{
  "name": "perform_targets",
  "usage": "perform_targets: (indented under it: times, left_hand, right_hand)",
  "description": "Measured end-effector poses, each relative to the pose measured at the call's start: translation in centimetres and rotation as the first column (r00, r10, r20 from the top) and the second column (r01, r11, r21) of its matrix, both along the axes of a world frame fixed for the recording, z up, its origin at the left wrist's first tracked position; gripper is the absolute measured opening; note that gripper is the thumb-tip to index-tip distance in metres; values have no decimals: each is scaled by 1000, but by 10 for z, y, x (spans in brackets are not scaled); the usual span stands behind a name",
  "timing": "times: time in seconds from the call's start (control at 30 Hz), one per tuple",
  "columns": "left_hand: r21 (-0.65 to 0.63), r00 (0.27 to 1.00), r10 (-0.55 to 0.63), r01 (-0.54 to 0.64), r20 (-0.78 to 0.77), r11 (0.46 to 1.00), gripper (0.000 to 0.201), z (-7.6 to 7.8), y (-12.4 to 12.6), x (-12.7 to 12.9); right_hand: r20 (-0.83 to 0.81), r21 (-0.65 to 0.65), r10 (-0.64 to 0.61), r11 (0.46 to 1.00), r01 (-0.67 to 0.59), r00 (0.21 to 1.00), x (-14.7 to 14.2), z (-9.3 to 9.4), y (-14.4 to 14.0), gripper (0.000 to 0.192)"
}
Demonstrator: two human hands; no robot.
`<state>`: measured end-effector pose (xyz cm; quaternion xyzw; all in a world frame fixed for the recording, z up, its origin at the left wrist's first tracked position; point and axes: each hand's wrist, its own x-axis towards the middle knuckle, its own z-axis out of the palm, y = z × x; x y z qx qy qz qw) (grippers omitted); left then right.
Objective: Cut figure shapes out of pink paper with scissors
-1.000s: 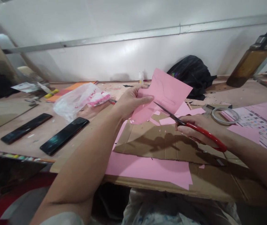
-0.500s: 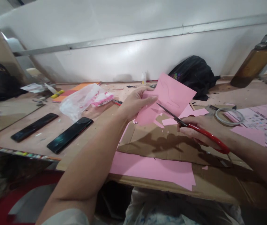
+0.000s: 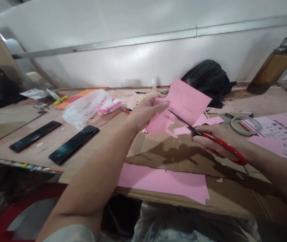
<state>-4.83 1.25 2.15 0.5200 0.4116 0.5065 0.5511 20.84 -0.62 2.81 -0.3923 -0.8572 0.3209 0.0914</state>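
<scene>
My left hand (image 3: 147, 111) pinches the left edge of a pink paper sheet (image 3: 183, 101) and holds it tilted above the table. A pencilled outline shows faintly on the sheet. In my right hand (image 3: 215, 139) are red-handled scissors (image 3: 210, 137), and their dark blades reach into the sheet's lower edge from the right. Below both hands lies a flat piece of brown cardboard (image 3: 173, 154) with small pink scraps on it. A larger pink sheet (image 3: 163, 179) sticks out from under the cardboard at the table's near edge.
Two black phones (image 3: 74, 144) (image 3: 35, 136) lie at the left beside a crumpled plastic bag (image 3: 88, 107). A black bag (image 3: 208, 80) rests against the back wall. At the right are a tape roll (image 3: 246, 125), a printed pink sheet (image 3: 281, 132) and a tall amber bottle (image 3: 271, 69).
The scissors' blades have pushed a little further into the pink sheet. Both hands stay in nearly the same place; the view has shifted slightly.
</scene>
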Motion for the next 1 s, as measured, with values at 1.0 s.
perform_targets:
  times: [1.0]
  left_hand:
    - [35, 999, 14, -13, -30, 999, 46, -1, -2, 4]
  right_hand:
    - [-65, -152, -95, 985, 84, 993, 5, -6, -2, 39]
